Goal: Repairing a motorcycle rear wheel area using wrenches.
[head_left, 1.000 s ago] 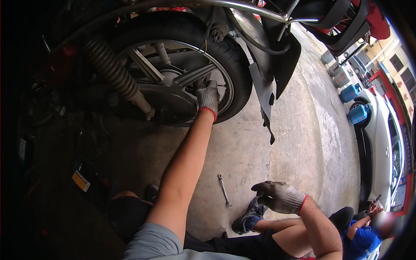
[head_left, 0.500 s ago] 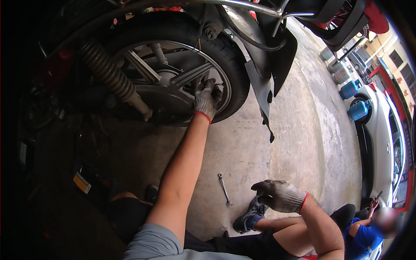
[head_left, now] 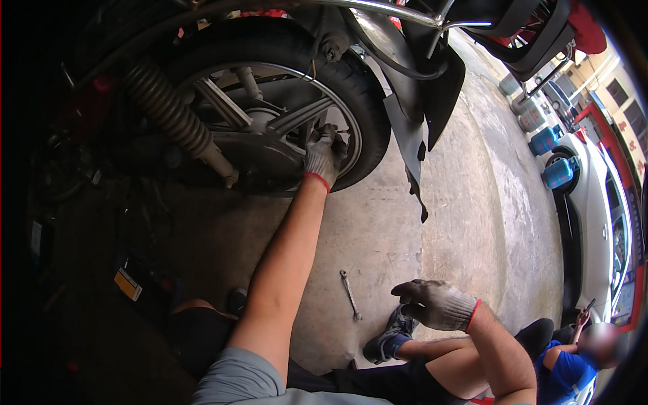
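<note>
"Close by, over the bent leg [head_left: 455, 371], why did the right hand [head_left: 435, 305] hang there?"

"It was loosely half-curled, with nothing showing in it. Perhaps that arm was parked on the leg for balance; I couldn't tell whether they touched."

"And the wrench [head_left: 351, 295]?"

"It lay on the concrete floor [head_left: 398, 236] near the shoe [head_left: 390, 339], a spot probably chosen for easy reach."

"Farther up, what had the left hand [head_left: 324, 154] got?"

"Its fingers were bent in among the spokes [head_left: 302, 116] of the motorcycle's wheel [head_left: 260, 123], which stood ahead at upper left. Whether they gripped something, I couldn't tell; the glove hid it. The arm was stretched out, likely because that gap gave the way in."

"Why gloves?"

"Both were darkly smudged, so presumably against grime."

"Beyond all that?"

"A co-worker [head_left: 574, 368] in blue sat well apart at right, and past them blue cylinders [head_left: 557, 173] stood beside a white car [head_left: 594, 250]."
</note>
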Motion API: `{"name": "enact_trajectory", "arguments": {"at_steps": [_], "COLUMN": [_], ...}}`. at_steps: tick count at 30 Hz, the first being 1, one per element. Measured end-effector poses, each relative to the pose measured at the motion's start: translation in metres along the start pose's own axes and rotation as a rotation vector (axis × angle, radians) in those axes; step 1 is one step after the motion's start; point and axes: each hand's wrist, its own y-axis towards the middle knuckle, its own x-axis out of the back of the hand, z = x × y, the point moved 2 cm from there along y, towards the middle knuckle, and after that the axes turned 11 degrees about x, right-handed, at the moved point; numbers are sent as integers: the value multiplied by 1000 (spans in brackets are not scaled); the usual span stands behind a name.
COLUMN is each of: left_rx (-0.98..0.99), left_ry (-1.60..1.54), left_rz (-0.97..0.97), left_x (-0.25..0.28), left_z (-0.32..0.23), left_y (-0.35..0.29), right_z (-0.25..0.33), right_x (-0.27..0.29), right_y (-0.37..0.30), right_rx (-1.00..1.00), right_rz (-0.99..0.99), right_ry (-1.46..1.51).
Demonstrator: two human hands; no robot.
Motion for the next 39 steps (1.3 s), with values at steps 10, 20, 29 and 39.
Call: {"name": "enact_trajectory", "arguments": {"at_steps": [10, 20, 29, 39], "left_rx": [-121, -103, -124, -103], "left_ry": [279, 78, 9, 95], "left_rz": [-272, -151, -80, -186], "left_x": [-12, 6, -5, 2], "left_z": [-8, 2, -1, -2], "left_y": [10, 10, -2, 7], "right_z": [0, -2, -3, -4], "right_x": [0, -1, -2, -2], "right_y": [-1, -1, -1, 0], "right_rx": [-13, 2, 13, 8], "right_rz": [-9, 8, -13, 1], "right_ry": [6, 38, 36, 26]}}
